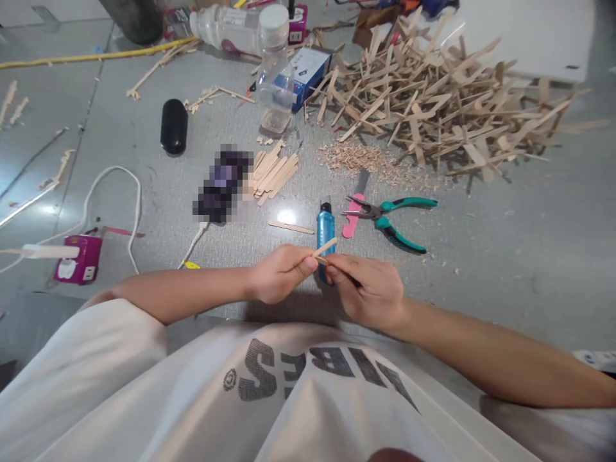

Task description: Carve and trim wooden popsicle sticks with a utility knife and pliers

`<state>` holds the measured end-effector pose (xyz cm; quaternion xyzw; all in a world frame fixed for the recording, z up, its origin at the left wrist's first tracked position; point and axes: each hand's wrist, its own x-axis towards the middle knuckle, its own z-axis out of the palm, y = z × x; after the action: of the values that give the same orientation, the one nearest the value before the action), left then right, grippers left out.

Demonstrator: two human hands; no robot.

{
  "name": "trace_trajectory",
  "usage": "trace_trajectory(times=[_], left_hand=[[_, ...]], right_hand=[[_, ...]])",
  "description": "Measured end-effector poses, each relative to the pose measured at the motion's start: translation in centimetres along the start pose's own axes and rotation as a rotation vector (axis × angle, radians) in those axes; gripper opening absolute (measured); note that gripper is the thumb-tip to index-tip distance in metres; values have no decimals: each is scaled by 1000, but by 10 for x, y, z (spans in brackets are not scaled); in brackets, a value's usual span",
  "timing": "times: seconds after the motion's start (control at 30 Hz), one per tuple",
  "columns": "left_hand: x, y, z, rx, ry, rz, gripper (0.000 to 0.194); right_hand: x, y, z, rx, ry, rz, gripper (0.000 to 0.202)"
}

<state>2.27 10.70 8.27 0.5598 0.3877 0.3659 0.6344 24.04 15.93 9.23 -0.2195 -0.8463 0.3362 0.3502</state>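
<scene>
Just in front of my shirt, my left hand (285, 273) is closed, its thumb and finger pinching a popsicle stick (328, 246) whose free end points up and right. My right hand (368, 285) is closed too, its fingertips pinching a small thin wooden piece that meets the stick at my left thumb. Whether the two are joined I cannot tell. Under the hands lies a blue utility knife (326, 224), partly hidden by them. A loose popsicle stick (291, 226) rests left of it. To its right, teal-handled long-nose pliers (385, 212) lie over a pink-handled nail file (355, 215).
Behind are a stack of popsicle sticks (274, 170), wood chips (366, 160) and a big heap of cut sticks (433, 102). A clear bottle (276, 77) stands by a blue box (310, 74). Left are a blurred phone (222, 183), a black case (174, 126) and a purple adapter (77, 258).
</scene>
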Motion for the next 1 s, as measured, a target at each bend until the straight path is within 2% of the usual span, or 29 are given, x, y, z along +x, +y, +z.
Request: trace_trajectory(times=[0.13, 0.23, 0.37, 0.43, 0.57, 0.63, 0.77, 0.87, 1.0], left_hand=[[3, 3, -9, 138, -63, -129, 83], [6, 6, -13, 198, -114, -120, 82], [9, 9, -15, 243, -172, -112, 81], [10, 8, -12, 177, -142, -105, 81], [9, -1, -3, -41, -53, -30, 82], [7, -8, 0, -88, -18, -13, 79], [5, -12, -1, -110, 3, -26, 80], [7, -6, -9, -35, -49, -57, 87], [9, 1, -17, 121, -137, -105, 95]], right_hand=[[5, 10, -5, 43, -48, -37, 25], [8, 17, -14, 59, -84, -58, 30], [12, 20, -25, 64, -226, -22, 32], [12, 17, -23, 40, -205, -5, 30], [7, 0, -8, 10, -20, 61, 25], [5, -8, 1, 40, 15, 107, 27], [4, -7, 7, 74, -5, 139, 34], [6, 4, 1, 98, -29, 66, 27], [8, 16, -11, 71, -147, 2, 28]])
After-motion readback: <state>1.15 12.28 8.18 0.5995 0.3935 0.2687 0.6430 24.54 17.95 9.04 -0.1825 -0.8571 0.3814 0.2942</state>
